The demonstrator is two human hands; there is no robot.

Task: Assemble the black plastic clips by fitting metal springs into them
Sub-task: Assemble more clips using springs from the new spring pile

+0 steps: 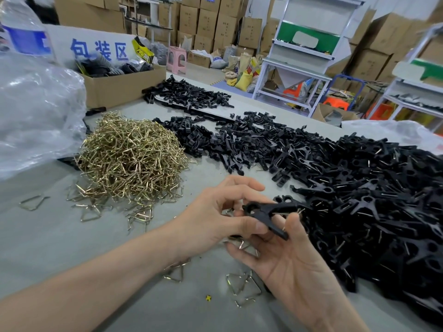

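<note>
Pinches one black clip (268,213) with the thumb and fingertips of the left hand (211,212), closed on its ring end. Backs it from below with the right hand (294,264), palm up, thumb clamped over the clip's tail, a spare spring (239,244) lying across the fingers. Shows wire glinting at the clip's rear, so probably seating a spring or just finished; cannot tell which. Keeps the clip clear of the counter (48,236), touching both hands. Suggests much already done: a large pile of sprung clips (374,212) just right of the hands. Leaves plenty: a heap of brass springs (129,159) to the left, bare clip halves (239,144) beyond.
</note>
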